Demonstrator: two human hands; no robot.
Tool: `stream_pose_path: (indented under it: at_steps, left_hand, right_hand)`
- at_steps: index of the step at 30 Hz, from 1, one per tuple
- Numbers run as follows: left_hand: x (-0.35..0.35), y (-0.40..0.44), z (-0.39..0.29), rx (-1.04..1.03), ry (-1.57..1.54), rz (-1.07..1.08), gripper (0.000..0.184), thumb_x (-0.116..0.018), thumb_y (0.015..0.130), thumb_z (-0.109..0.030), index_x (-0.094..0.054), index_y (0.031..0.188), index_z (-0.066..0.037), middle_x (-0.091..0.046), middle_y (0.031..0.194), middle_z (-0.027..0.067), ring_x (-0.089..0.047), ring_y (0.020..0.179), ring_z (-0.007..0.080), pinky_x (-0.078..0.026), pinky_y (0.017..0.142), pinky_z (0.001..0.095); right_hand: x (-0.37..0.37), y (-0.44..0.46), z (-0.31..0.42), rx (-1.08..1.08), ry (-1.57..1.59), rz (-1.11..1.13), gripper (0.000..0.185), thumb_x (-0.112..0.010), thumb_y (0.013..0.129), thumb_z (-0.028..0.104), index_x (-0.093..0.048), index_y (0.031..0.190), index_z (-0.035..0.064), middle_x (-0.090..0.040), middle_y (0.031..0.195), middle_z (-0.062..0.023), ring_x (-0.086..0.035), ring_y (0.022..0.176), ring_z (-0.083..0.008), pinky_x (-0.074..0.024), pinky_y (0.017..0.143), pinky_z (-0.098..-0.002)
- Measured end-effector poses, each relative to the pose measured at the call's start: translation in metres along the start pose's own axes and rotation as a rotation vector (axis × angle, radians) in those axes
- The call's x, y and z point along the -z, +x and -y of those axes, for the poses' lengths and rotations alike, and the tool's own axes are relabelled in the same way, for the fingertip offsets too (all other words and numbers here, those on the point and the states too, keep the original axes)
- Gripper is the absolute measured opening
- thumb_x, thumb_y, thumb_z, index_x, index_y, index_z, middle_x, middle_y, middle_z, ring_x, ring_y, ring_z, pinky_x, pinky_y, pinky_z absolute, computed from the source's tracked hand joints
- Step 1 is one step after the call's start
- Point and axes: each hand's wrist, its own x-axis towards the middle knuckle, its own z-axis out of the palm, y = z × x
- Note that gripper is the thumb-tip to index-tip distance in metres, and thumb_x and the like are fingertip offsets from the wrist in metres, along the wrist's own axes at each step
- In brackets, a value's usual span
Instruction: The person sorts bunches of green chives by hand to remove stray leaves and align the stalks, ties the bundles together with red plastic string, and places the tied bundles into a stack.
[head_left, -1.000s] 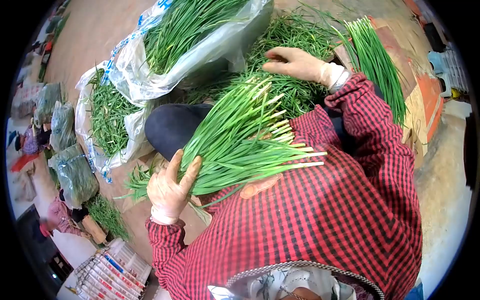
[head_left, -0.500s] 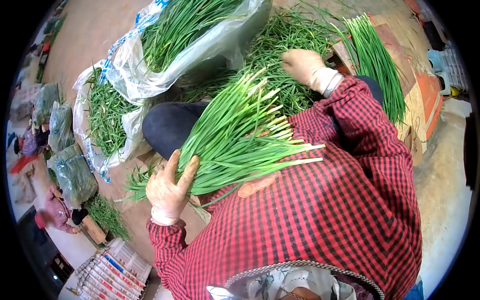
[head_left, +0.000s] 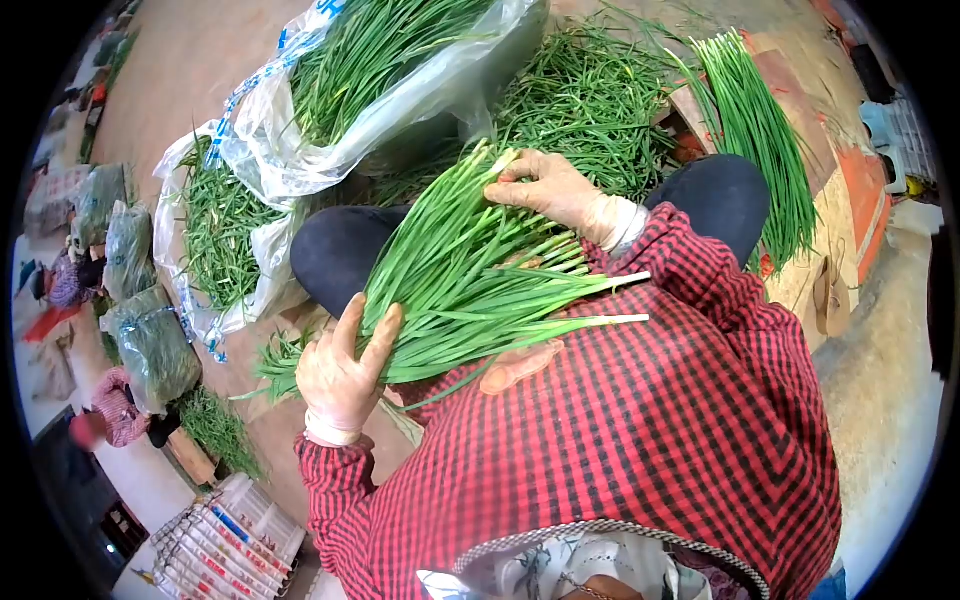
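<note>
Green stalks (head_left: pixel 450 270) slant, pale ends (head_left: pixel 612 320) upper right.

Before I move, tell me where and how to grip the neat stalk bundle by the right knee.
Probably best to grip the stalk bundle just below its pale ends, coming from the wearer's right: the stalks gather fairly evenly there and run side by side, while the leaves spread towards the near end and the right knee crowds its left side.
</note>
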Motion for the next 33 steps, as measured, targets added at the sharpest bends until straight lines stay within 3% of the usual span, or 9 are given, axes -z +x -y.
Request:
stream_pose_path:
  at_steps: [2,6,12,20,25,27,28,30,33]
  left_hand:
    - [-0.003,-0.002,0.001,-0.007,0.01,-0.038,0.054,-0.064,0.081,-0.011,-0.057,0.13,-0.032,-0.064,0.117,0.0118,-0.062,0.073,0.0224,-0.049,0.056,0.0322]
    - [-0.004,0.001,0.0,0.003,-0.027,-0.062,0.054,-0.064,0.08,-0.011,-0.058,0.129,-0.031,-0.064,0.118,0.0124,-0.061,0.072,0.0222,-0.049,0.056,0.0323]
    - [-0.009,-0.003,0.003,-0.002,-0.009,-0.058,0.057,-0.064,0.077,-0.009,-0.058,0.13,-0.031,-0.064,0.117,0.0117,-0.061,0.071,0.0225,-0.049,0.057,0.0325]
    - [-0.008,-0.002,0.0,0.017,-0.024,-0.058,0.057,-0.063,0.078,-0.009,-0.058,0.13,-0.032,-0.063,0.119,0.0116,-0.06,0.07,0.0219,-0.049,0.055,0.0323]
    - [-0.012,-0.01,0.003,0.031,-0.023,-0.066,0.058,-0.062,0.078,-0.009,-0.057,0.13,-0.032,-0.062,0.121,0.0114,-0.06,0.067,0.0217,-0.048,0.054,0.0318]
    - [-0.014,-0.015,0.003,0.027,-0.003,-0.088,0.059,-0.061,0.077,-0.007,-0.057,0.131,-0.032,-0.062,0.122,0.0115,-0.061,0.07,0.0215,-0.049,0.057,0.0317]
    - [-0.014,-0.017,0.002,0.031,-0.005,-0.085,0.059,-0.061,0.077,-0.007,-0.057,0.131,-0.032,-0.062,0.122,0.0115,-0.061,0.07,0.0215,-0.049,0.057,0.0317]
    - [-0.014,-0.016,0.001,0.067,-0.044,0.029,0.059,-0.061,0.077,-0.006,-0.057,0.131,-0.031,-0.062,0.123,0.0104,-0.061,0.075,0.0211,-0.05,0.061,0.0314]
    - [-0.017,-0.015,-0.001,0.055,-0.041,-0.01,0.06,-0.061,0.076,-0.007,-0.056,0.131,-0.03,-0.062,0.123,0.0099,-0.061,0.078,0.0206,-0.05,0.064,0.0314]
  right_hand:
    - [-0.004,-0.002,0.003,0.062,0.136,-0.053,0.04,-0.074,0.08,0.039,-0.071,0.094,0.002,-0.061,0.111,-0.0128,-0.058,0.103,-0.0228,-0.0439,0.093,-0.0337]
    - [-0.004,-0.005,0.009,0.121,0.011,-0.227,0.031,-0.077,0.078,0.03,-0.065,0.085,0.0028,-0.057,0.115,-0.0118,-0.052,0.112,-0.0235,-0.0381,0.1,-0.0341]
    - [-0.008,0.001,-0.001,0.068,0.065,-0.118,0.029,-0.076,0.077,0.03,-0.071,0.087,0.003,-0.058,0.112,-0.0149,-0.053,0.111,-0.028,-0.0397,0.099,-0.0358]
    - [-0.008,0.017,0.006,0.229,-0.146,-0.225,0.026,-0.07,0.075,0.025,-0.071,0.088,0.0034,-0.062,0.104,-0.0168,-0.058,0.1,-0.0321,-0.0448,0.092,-0.0359]
    - [0.045,0.037,-0.02,0.365,-0.297,-0.528,0.015,-0.064,0.08,0.02,-0.065,0.086,0.0057,-0.064,0.084,-0.0112,-0.061,0.078,-0.0235,-0.0499,0.077,-0.0344]
    - [0.087,0.03,-0.026,0.063,-0.435,-0.573,0.015,-0.064,0.082,0.02,-0.064,0.083,0.005,-0.063,0.078,-0.0119,-0.061,0.074,-0.0216,-0.0501,0.072,-0.0337]
    - [0.104,0.024,-0.021,-0.1,-0.511,-0.473,0.02,-0.064,0.082,0.019,-0.066,0.097,0.0062,-0.064,0.085,-0.0116,-0.061,0.074,-0.0193,-0.0511,0.074,-0.0326]
    - [0.101,0.002,-0.017,0.145,-0.417,-0.448,0.036,-0.064,0.082,0.019,-0.062,0.117,0.0096,-0.064,0.103,-0.0099,-0.062,0.076,-0.0173,-0.0527,0.077,-0.0305]
    - [0.057,-0.033,0.021,0.551,-0.503,-0.133,0.049,-0.065,0.08,0.016,-0.057,0.128,0.0159,-0.059,0.121,-0.0076,-0.065,0.082,-0.0199,-0.0549,0.08,-0.0309]
